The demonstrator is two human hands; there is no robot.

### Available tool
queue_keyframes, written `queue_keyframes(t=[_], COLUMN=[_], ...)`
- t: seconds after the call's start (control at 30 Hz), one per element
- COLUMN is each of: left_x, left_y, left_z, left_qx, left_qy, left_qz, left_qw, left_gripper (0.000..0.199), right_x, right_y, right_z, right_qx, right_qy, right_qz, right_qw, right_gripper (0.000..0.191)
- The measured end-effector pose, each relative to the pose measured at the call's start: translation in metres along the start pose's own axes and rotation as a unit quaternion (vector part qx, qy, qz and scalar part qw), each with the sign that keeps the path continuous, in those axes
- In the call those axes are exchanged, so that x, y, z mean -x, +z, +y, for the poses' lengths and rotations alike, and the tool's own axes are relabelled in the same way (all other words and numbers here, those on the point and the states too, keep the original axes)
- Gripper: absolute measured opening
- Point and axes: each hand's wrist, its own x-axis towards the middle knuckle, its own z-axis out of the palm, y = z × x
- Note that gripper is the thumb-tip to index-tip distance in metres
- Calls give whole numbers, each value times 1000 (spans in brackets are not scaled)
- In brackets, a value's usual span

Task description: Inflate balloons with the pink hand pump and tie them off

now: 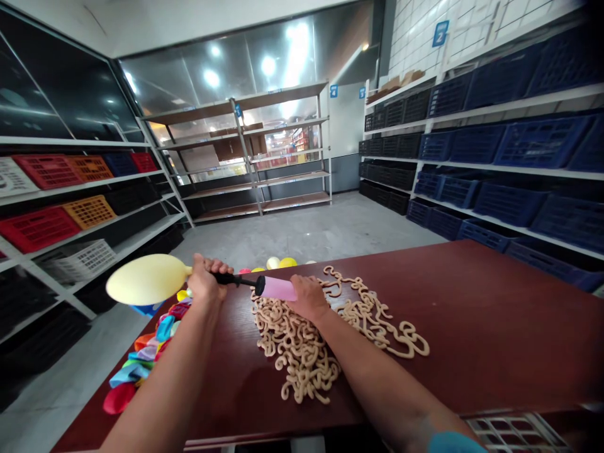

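Note:
A pale yellow balloon [147, 279], partly inflated, sticks out to the left of my left hand [207, 279]. That hand is closed around the balloon's neck and the black end of a hand balloon pump [278, 289]; exactly where neck and pump meet is hidden by the fingers. My right hand [310, 297] wraps the pink barrel at the pump's other end. Between the hands a black rod shows, so the pump is partly extended. Beneath my right hand lies a heap of tan, curly strands [302, 343]. Flat coloured balloons [141, 358] are piled beside my left forearm.
The dark red table [453, 327] reaches far to the right. Yellow and white round balloons [287, 262] show past its far edge. Shelves with blue crates [512, 201] stand right, red and orange crates [38, 228] left. Bare metal racks [292, 202] line the back.

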Motion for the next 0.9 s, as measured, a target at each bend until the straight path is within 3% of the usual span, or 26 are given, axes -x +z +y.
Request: queue_keyframes(t=[0.13, 0.27, 0.4, 0.6, 0.7, 0.8, 0.9], left_x=[16, 19, 10, -14, -25, -25, -14], left_y=[4, 4, 3, 6, 7, 10, 17], left_z=[-31, -37, -17, 43, 63, 59, 39], left_qx=[17, 23, 12, -14, -16, -10, -7], left_qy=[-19, -16, -9, 31, 46, 53, 47], left_qz=[-19, -33, -46, -27, -22, -19, -24], left_qw=[999, 999, 999, 999, 999, 998, 999], left_gripper=[44, 45, 46, 42, 40, 40, 42], right_x=[0, 0, 0, -4, -6, -5, -4], right_y=[-3, -3, 0, 7, 9, 8, 7], right_z=[-2, -4, -5, 9, 17, 22, 19], right_qx=[2, -2, -18, -24, -19, -3, 9], right_qy=[-8, -4, -12, -2, 12, 38, 52], right_qz=[-3, -6, 12, 41, 53, 52, 40], right_qw=[1000, 1000, 1000, 999, 998, 998, 998], right_gripper=[26, 27, 29, 33, 31, 29, 29])
